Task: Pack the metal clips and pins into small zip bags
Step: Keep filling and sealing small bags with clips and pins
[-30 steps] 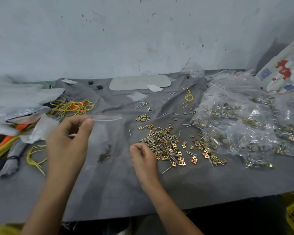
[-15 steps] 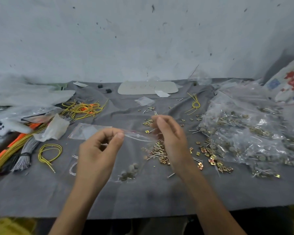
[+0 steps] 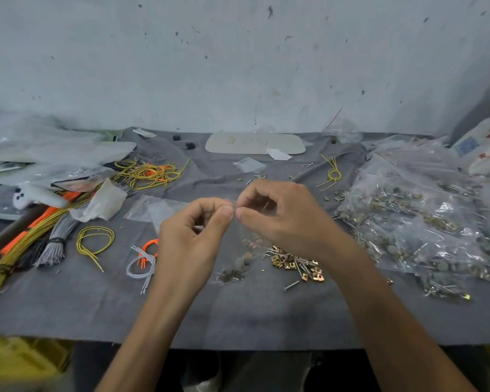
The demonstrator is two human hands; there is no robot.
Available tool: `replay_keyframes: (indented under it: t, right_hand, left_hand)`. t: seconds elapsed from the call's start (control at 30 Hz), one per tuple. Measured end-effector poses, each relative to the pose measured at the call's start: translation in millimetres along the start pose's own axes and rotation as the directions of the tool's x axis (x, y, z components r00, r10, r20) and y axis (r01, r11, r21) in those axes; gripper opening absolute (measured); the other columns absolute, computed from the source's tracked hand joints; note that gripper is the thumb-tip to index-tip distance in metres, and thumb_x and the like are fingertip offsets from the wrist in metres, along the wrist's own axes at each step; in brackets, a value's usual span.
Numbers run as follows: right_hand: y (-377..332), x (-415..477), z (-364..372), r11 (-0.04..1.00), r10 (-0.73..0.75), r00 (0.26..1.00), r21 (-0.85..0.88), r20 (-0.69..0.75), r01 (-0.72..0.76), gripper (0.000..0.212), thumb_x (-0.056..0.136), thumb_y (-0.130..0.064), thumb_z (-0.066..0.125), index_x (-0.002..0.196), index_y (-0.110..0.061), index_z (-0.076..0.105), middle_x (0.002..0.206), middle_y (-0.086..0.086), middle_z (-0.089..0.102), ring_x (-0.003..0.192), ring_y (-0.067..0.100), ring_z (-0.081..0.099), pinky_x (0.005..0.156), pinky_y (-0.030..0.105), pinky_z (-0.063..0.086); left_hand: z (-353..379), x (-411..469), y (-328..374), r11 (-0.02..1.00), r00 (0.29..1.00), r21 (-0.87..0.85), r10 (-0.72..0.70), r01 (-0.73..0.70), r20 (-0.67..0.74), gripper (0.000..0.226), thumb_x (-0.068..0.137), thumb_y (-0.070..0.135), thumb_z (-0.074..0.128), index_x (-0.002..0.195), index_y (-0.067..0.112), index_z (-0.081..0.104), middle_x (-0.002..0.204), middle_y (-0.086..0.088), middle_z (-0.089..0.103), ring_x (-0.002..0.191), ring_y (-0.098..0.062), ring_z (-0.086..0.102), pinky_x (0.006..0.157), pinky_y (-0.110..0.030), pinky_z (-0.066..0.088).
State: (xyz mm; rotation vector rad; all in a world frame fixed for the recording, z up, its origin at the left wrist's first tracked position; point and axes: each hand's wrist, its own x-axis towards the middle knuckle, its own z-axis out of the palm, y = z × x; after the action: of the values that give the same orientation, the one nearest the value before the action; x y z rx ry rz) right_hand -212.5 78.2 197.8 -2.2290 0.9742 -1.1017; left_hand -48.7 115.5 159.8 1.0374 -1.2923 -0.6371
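Note:
My left hand (image 3: 193,236) and my right hand (image 3: 283,219) meet above the middle of the table, both pinching the top edge of a small clear zip bag (image 3: 239,250). The bag hangs down from my fingertips, with a few metal pieces (image 3: 231,275) resting in its bottom. Just right of the bag, a loose pile of brass clips and steel pins (image 3: 297,264) lies on the grey cloth (image 3: 238,315). Part of that pile is hidden behind my right wrist.
A heap of filled clear bags (image 3: 425,227) covers the right side. Bundles of yellow, orange and grey cords (image 3: 43,239) lie at the left, with loose cord loops (image 3: 95,241) and empty bags (image 3: 153,207) nearer the middle. A pale flat plate (image 3: 255,143) lies by the wall.
My right hand left the clip pile and rose to the bag's mouth. My left hand carried the bag right, and both hands now pinch its top edge together.

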Motion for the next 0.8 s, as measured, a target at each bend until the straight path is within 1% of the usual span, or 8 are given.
replay_keyframes:
  t: [0.07, 0.13, 0.2, 0.4, 0.5, 0.6, 0.7, 0.8]
  right_hand:
    - [-1.7, 2.1, -0.4, 1.0, -0.005, 1.0, 0.007, -0.002, 0.005, 0.008, 0.089, -0.022, 0.072, 0.082, -0.019, 0.069, 0.07, -0.009, 0.066, 0.064, -0.001, 0.055, 0.063, 0.02, 0.045]
    - [-3.1, 4.4, -1.0, 0.999, -0.003, 1.0, 0.032, 0.004, 0.003, 0.01, 0.09, -0.021, 0.071, 0.081, -0.018, 0.068, 0.063, -0.013, 0.06, 0.059, -0.001, 0.05, 0.058, 0.016, 0.038]
    - [-4.7, 7.1, -2.1, 0.999, 0.0, 1.0, 0.049, 0.002, 0.0, 0.01, 0.09, -0.018, 0.07, 0.08, -0.017, 0.068, 0.06, -0.018, 0.057, 0.056, -0.001, 0.049, 0.057, 0.011, 0.035]
    - [-9.2, 14.1, -4.5, 0.999, 0.017, 0.999, 0.05, -0.033, -0.015, 0.011, 0.086, -0.017, 0.069, 0.075, -0.018, 0.067, 0.059, -0.017, 0.057, 0.052, 0.0, 0.046, 0.054, 0.013, 0.035]
    - [-11.9, 16.5, -5.7, 0.999, 0.02, 0.998, 0.045, -0.053, -0.018, 0.01, 0.083, -0.022, 0.067, 0.076, -0.015, 0.068, 0.055, -0.018, 0.053, 0.05, 0.0, 0.043, 0.052, 0.011, 0.032]
    - [-13.8, 18.3, -7.3, 0.999, 0.018, 0.997, 0.028, -0.069, -0.016, 0.014, 0.081, -0.025, 0.065, 0.076, -0.012, 0.068, 0.053, -0.019, 0.051, 0.049, 0.0, 0.042, 0.051, 0.009, 0.03]
    - [-15.7, 19.1, -9.2, 0.999, 0.031, 0.995, 0.014, -0.099, -0.03, 0.014, 0.08, -0.027, 0.065, 0.074, -0.014, 0.068, 0.055, -0.016, 0.054, 0.052, 0.0, 0.042, 0.053, 0.015, 0.033]
    - [-18.7, 18.4, -13.7, 0.999, 0.039, 0.991, 0.014, -0.125, -0.037, 0.016, 0.08, -0.027, 0.066, 0.075, -0.012, 0.068, 0.062, -0.007, 0.059, 0.057, 0.007, 0.046, 0.054, 0.024, 0.037]
  left_hand:
    - [0.8, 2.5, 1.3, 0.999, 1.0, -0.034, -0.018, 0.018, 0.001, 0.01, 0.094, 0.016, 0.069, 0.087, 0.016, 0.075, 0.08, -0.009, 0.072, 0.07, -0.01, 0.051, 0.062, -0.021, 0.042]
    - [1.4, 4.5, 3.2, 0.997, 1.0, -0.067, -0.028, 0.028, -0.013, 0.012, 0.095, 0.013, 0.068, 0.085, 0.017, 0.074, 0.073, 0.005, 0.069, 0.067, -0.004, 0.051, 0.061, -0.016, 0.042]
    - [2.3, 6.0, 7.2, 0.994, 0.999, -0.1, -0.043, 0.041, -0.016, 0.012, 0.094, 0.012, 0.068, 0.085, 0.018, 0.074, 0.07, 0.011, 0.067, 0.062, 0.001, 0.05, 0.058, -0.011, 0.041]
    - [2.5, 11.2, 16.2, 0.988, 0.998, -0.141, -0.056, 0.055, -0.001, 0.011, 0.094, 0.012, 0.068, 0.088, 0.015, 0.076, 0.066, 0.011, 0.065, 0.058, -0.001, 0.048, 0.054, -0.012, 0.038]
    - [2.3, 13.4, 19.7, 0.989, 0.999, -0.139, -0.048, 0.049, 0.01, 0.008, 0.094, 0.011, 0.069, 0.09, 0.012, 0.076, 0.066, 0.011, 0.067, 0.057, 0.003, 0.052, 0.055, -0.01, 0.04]
    - [2.8, 15.2, 23.1, 0.992, 0.999, -0.119, -0.033, 0.035, 0.013, 0.009, 0.093, 0.01, 0.069, 0.087, 0.014, 0.075, 0.064, 0.012, 0.067, 0.056, 0.004, 0.054, 0.055, -0.009, 0.041]
    - [4.2, 18.8, 28.9, 0.994, 1.0, -0.102, -0.029, 0.029, 0.008, 0.011, 0.093, 0.009, 0.07, 0.084, 0.015, 0.074, 0.062, 0.014, 0.066, 0.055, 0.005, 0.053, 0.055, -0.009, 0.04]
    - [6.7, 21.1, 35.1, 0.995, 0.999, -0.097, -0.03, 0.031, 0.01, 0.01, 0.093, 0.008, 0.069, 0.085, 0.012, 0.074, 0.061, 0.014, 0.065, 0.054, 0.005, 0.052, 0.054, -0.009, 0.039]
